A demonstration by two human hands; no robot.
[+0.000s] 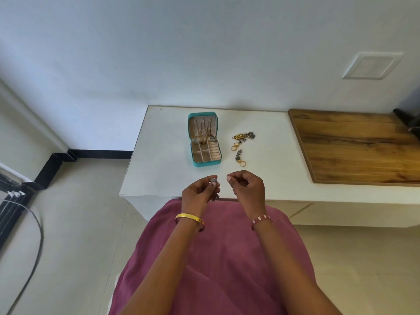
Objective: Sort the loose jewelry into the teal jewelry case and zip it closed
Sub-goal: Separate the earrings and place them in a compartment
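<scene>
The left hand pinches a small silver flower-shaped earring above the white table's near edge; the right hand is curled, fingertips together, contents unclear. Carry it steadily to the open teal zip jewelry case, lowering into an empty compartment, clear of the loose gold and silver jewelry pile beside it.

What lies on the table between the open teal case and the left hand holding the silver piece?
Nothing: bare white table separates teal case from left hand, in the head view.
</scene>
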